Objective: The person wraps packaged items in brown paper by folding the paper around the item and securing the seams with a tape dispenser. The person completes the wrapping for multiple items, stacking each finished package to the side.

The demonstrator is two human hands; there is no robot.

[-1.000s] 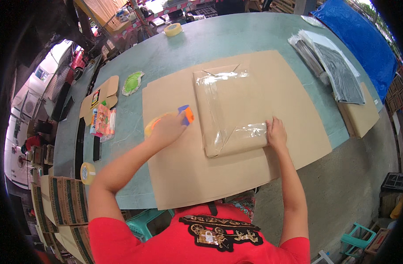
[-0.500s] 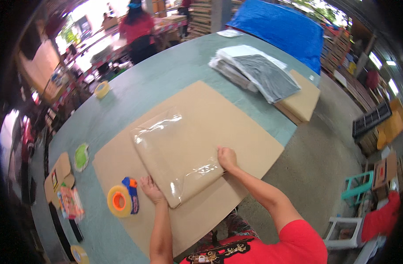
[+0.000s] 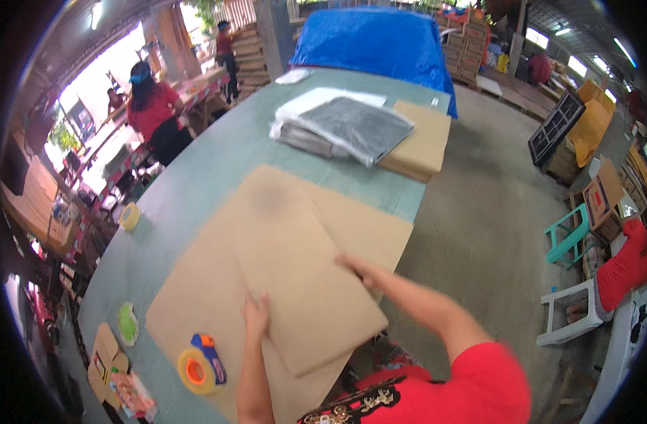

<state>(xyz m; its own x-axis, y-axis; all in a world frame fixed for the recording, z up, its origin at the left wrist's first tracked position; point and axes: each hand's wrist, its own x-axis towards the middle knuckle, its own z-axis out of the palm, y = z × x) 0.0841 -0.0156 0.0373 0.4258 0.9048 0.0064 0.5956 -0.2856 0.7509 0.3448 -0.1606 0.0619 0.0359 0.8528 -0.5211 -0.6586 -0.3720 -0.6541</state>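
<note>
A flat rectangular parcel in brown paper (image 3: 313, 297) is between my hands, its plain face up, over a large brown cardboard sheet (image 3: 189, 283). My left hand (image 3: 257, 312) is closed on the parcel's left edge. On the opposite edge my right hand (image 3: 359, 270) grips it, the fingers partly hidden beneath. Whether the parcel is lifted or resting on the sheet, I cannot tell. Left of my left forearm, a tape dispenser with a blue and orange body and a roll of tape (image 3: 200, 367) lies at the sheet's edge.
Plastic-wrapped flat packs (image 3: 337, 127) and a brown parcel (image 3: 419, 138) occupy the far part of the green table (image 3: 196, 184). A tape roll (image 3: 130, 217) and a green patch (image 3: 127, 324) are at left. Stools (image 3: 571, 318) stand at right, near a person in red (image 3: 626, 265).
The parcel has been turned: its shiny taped face was up before, now a plain one is. Both hands have shifted their hold along its edges. My view has swung rightward.
</note>
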